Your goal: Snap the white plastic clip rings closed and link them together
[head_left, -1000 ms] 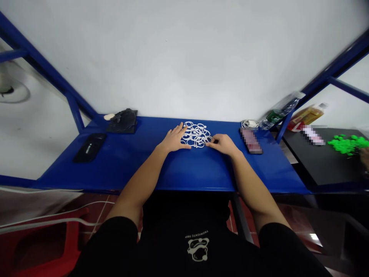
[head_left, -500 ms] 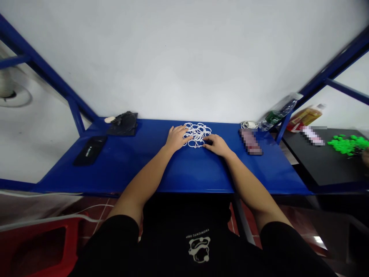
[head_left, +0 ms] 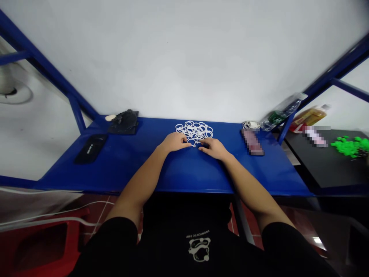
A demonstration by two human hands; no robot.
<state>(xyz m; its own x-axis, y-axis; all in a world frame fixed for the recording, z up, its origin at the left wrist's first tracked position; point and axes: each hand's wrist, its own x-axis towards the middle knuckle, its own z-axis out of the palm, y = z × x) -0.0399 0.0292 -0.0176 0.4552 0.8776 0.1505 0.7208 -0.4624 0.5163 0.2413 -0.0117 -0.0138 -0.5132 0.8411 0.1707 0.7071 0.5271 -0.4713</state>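
There we had them, the white rings point(head_left: 197, 133), bunched mid-table on the blue tabletop point(head_left: 198, 173), over toward the wall point(head_left: 187, 57)! Our left hand point(head_left: 173, 142) curved in at their near left, fingers curled, thumb stretched apart; our right hand point(head_left: 213, 148) met the near right, thumb slightly parted from bent fingers. Whether either pinched a ring, we couldn't tell.

Room nearside of rings point(head_left: 198, 133); wall point(head_left: 184, 69) behind
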